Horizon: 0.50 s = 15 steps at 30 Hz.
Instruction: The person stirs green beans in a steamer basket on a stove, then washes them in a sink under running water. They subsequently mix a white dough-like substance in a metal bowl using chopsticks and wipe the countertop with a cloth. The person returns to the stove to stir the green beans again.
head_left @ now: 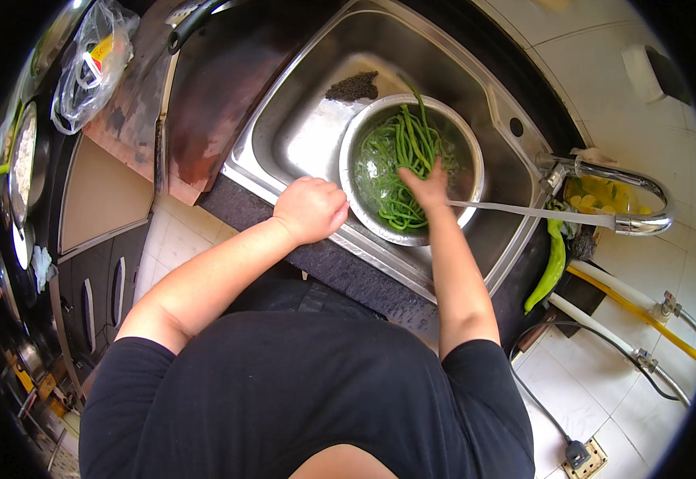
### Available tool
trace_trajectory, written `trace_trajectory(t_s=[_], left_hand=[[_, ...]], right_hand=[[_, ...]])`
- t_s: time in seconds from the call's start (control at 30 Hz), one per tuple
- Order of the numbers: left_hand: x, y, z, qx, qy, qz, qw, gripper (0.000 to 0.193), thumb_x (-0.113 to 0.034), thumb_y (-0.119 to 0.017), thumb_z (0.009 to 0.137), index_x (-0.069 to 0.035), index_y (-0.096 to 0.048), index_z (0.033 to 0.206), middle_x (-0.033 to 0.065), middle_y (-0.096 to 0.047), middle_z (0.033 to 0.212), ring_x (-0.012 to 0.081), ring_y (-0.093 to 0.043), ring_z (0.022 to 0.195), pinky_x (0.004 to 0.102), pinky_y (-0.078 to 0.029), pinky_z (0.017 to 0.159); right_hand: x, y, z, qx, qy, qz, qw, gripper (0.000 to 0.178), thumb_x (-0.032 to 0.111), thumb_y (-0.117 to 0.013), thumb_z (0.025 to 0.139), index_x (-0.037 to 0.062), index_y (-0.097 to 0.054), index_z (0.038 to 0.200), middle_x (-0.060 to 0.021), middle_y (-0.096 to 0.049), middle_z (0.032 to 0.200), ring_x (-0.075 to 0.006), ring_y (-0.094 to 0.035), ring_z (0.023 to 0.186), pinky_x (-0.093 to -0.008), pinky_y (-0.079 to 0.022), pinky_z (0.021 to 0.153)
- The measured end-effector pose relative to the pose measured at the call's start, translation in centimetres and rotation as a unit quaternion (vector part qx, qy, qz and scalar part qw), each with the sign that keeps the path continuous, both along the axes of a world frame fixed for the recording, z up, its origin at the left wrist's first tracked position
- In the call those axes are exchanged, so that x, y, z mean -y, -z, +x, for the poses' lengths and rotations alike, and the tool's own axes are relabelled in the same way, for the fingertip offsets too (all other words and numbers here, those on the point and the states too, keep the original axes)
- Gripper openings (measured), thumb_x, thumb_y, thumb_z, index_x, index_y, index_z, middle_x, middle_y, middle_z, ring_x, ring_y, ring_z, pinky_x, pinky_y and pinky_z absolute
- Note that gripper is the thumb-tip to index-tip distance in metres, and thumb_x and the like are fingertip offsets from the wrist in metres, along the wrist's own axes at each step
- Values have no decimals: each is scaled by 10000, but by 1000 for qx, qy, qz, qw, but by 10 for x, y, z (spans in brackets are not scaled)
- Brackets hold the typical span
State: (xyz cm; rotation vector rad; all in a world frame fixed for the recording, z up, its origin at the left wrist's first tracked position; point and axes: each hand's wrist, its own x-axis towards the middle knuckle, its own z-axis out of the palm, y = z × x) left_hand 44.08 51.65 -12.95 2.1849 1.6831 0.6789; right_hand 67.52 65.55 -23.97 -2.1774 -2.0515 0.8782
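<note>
A round metal bowl [476, 152] stands in the steel sink, holding water and a bunch of long green beans [412, 136]. My right hand [428, 188] reaches into it, thumb and fingers around part of the bunch; the hand is slightly blurred and some fingertips are hidden. From the curved chrome faucet [643, 224] on the right, a stream of water [523, 211] runs to my right wrist and the bowl. My left hand [310, 210] is closed in a fist on the front rim of the sink [264, 191], close beside the bowl, with nothing visible in it.
Dark wet bits [353, 87] lie on the sink floor behind the bowl. A long green pepper [551, 263] rests right of the sink, near pipes and a black cable [535, 391]. At the far left are a clear plastic bag [96, 68] and a pan [22, 164].
</note>
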Motion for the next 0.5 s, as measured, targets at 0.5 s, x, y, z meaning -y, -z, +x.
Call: trace_trajectory(t_s=[0.5], left_hand=[[-6,1,3,23,-3,-61,998,122,-173,-593,748,-62,-599,698,83,-584,669,272,-582,681,381,-470,645]], right_hand=[[-5,-23,54,-175,41,-88,980,593,182,-575,748,6,-386,1281,-209,-434,1275,-328,-449,1153,-379,-351,984]])
